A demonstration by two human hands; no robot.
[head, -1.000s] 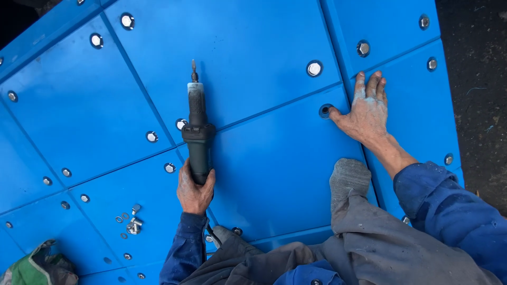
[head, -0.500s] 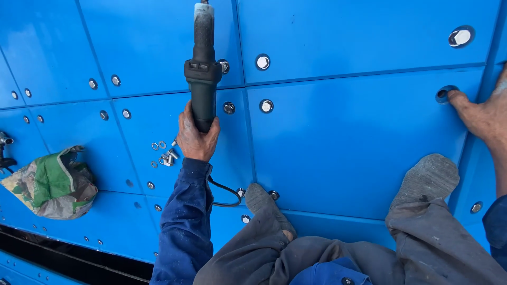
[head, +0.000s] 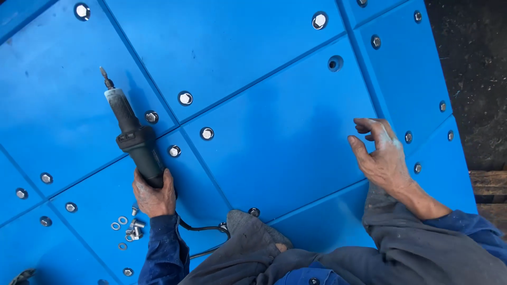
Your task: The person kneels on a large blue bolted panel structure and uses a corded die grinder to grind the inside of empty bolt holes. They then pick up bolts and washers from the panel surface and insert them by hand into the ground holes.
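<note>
Left hand [head: 153,195] clamps the black power tool [head: 133,137], hiding its grip; right hand [head: 381,155] hovers loosely apart.

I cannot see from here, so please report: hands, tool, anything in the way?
Left hand grips black power tool, tip off the blue panel. Right hand open, empty, over panel. Loose washers and bolts beside left hand.

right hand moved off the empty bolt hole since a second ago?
Yes. The right hand has left the empty bolt hole; it now sits below it, toward the person's knee.
</note>
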